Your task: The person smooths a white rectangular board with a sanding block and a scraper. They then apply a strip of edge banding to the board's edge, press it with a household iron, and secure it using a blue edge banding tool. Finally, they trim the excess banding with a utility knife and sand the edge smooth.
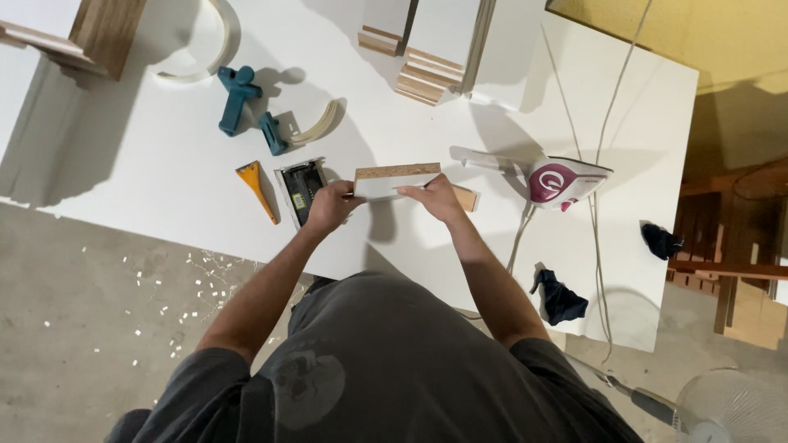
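both hands grip a small white panel [392,182] with a raw chipboard edge at table [164,156] centre: left hand [332,205] pinches its 9 o'clock end, right hand [435,197] fingers pressed along its 3 o'clock end. the raw edge looks set for banding; the clothes iron [566,180] lies at 3 o'clock.

Both hands, left hand [331,205] and right hand [433,197], grip small white panel [394,182] on table [164,164].
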